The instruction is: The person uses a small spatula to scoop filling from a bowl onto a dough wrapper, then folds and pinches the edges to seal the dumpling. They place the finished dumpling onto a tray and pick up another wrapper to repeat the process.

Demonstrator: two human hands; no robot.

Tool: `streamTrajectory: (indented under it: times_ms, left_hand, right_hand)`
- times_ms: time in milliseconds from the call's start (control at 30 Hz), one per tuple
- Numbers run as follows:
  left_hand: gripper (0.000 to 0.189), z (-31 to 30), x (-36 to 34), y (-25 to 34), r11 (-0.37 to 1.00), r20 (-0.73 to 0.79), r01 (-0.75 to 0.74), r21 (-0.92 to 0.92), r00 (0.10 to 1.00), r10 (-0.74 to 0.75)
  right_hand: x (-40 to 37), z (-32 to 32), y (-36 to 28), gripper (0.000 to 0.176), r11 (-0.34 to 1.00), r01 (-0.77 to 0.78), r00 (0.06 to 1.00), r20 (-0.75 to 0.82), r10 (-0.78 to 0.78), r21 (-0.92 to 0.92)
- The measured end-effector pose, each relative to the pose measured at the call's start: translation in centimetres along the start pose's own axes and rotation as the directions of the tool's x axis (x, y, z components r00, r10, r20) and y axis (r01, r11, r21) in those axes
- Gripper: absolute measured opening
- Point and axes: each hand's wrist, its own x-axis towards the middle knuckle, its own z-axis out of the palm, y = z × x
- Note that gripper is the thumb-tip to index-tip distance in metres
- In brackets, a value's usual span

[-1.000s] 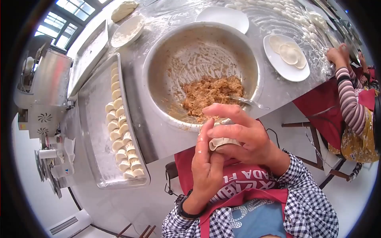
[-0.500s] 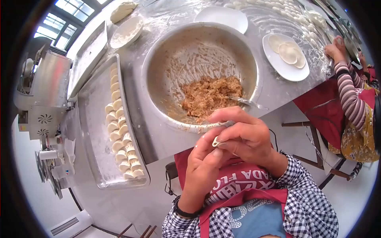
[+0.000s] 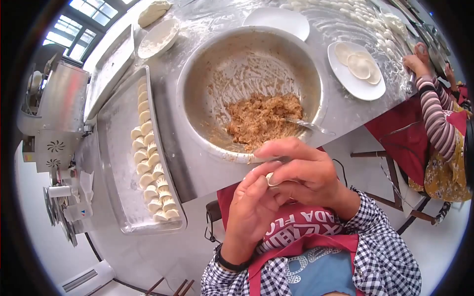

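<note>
Both my hands meet in front of my apron, just below the near rim of a large metal bowl (image 3: pixel 178 93) of brown filling (image 3: pixel 264 118). Between them a small dumpling (image 3: pixel 270 178) is pinched, mostly hidden by fingers. My left hand (image 3: pixel 252 204) has its thumb and fingers closed on one side of the dough. From the other side my right hand (image 3: pixel 306 170) closes on it, its index finger raised and bent. A metal spoon (image 3: pixel 316 127) rests in the filling, its handle over the bowl's right rim.
Left of the bowl, a metal tray (image 3: pixel 116 172) holds rows of dumplings (image 3: pixel 150 167). A plate (image 3: pixel 340 74) with round wrappers (image 3: pixel 359 66) lies on the right, a white plate (image 3: pixel 284 22) behind. A co-worker's hands (image 3: pixel 418 61) are at the far right, above a stool (image 3: pixel 395 182).
My fingers have closed further over the dumpling, so less of it shows. My left fingertips have shifted slightly, and my right index finger has bent and moved a little.
</note>
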Motion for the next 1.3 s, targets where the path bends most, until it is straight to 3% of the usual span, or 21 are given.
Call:
streamTrajectory:
  times_ms: [33, 100, 200, 300, 433, 733, 933, 1033, 1200, 1300]
  left_hand:
    - [0.034, 0.2, 0.0, 0.1, 0.999, 0.0, -0.014, 0.041, 1.0, 0.014]
    - [0.034, 0.9, -0.1, 0.3, 0.994, -0.044, -0.009, 0.105, 0.999, 0.014]
    - [0.034, 1.0, -0.3, 0.5, 0.98, -0.096, 0.006, 0.2, 0.995, 0.013]
    - [0.036, 0.9, -0.5, 0.5, 0.969, -0.1, 0.014, 0.248, 0.995, 0.011]
    - [0.044, 0.6, -0.4, 0.7, 0.969, -0.035, 0.032, 0.246, 0.999, -0.025]
    - [0.047, 0.8, -0.5, 0.6, 0.968, -0.061, 0.048, 0.245, 0.998, -0.034]
    - [0.047, 1.0, -0.7, 0.4, 0.978, -0.065, 0.01, 0.206, 0.998, 0.004]
    - [0.046, 0.8, -0.8, 0.6, 0.974, -0.045, 0.0, 0.228, 0.999, 0.01]
    - [0.045, 0.9, -0.7, 0.6, 0.975, -0.003, 0.009, 0.223, 1.0, -0.008]
    - [0.045, 0.8, -0.8, 0.4, 0.978, -0.01, 0.01, 0.208, 1.0, -0.008]
  right_hand:
    - [0.1, 0.1, -0.3, 0.015, 1.0, -0.001, 1.0, 0.0, 0.001, 0.0]
    - [0.4, 0.4, -1.0, 0.024, 0.974, -0.193, 0.978, -0.053, 0.201, 0.117]
    - [0.4, -0.1, -0.4, 0.027, 0.986, -0.125, 0.99, 0.079, 0.117, 0.109]
    - [-0.1, -0.3, 0.0, 0.026, 0.985, -0.138, 0.986, 0.108, 0.127, 0.106]
    - [-0.4, -0.4, 0.1, 0.024, 0.978, -0.162, 0.984, 0.099, 0.15, 0.129]
    - [-0.9, -0.4, 0.1, 0.011, 0.965, -0.182, 0.983, 0.065, 0.172, 0.19]
    - [-0.7, 0.0, -0.3, 0.011, 0.989, -0.116, 0.993, 0.006, 0.116, 0.091]
    - [-0.3, 0.3, -1.0, 0.012, 0.979, -0.182, 0.982, -0.038, 0.186, 0.086]
    - [-1.2, 0.0, 0.2, 0.017, 0.934, -0.195, 0.981, 0.057, 0.187, 0.298]
    - [-1.1, -0.2, 0.5, 0.018, 0.954, -0.11, 0.994, 0.057, 0.098, 0.279]
